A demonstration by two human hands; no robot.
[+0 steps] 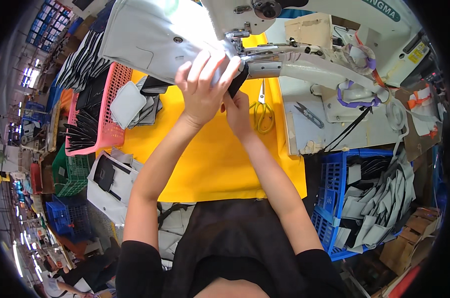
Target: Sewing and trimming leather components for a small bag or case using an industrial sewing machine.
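A light grey bag panel (150,42) with a small dark eyelet lies under the head of a sewing machine (235,37). My left hand (201,89) rests on its near edge, fingers stretched out and slightly spread close to the needle area. Just right of it, my right hand (239,113) is closed with thumb and fingers pinched at the lower end of a black fabric piece (240,82). That black piece hangs beside the machine's narrow arm (267,68). The fingertips of my right hand are partly hidden.
Yellow-handled scissors (263,119) lie on the yellow cloth (210,171). Thread snips (309,115) sit on the machine table at right. A pink basket (113,107) of black pieces and stacked grey pads (128,105) stand left; a blue crate (329,198) of grey pieces stands right.
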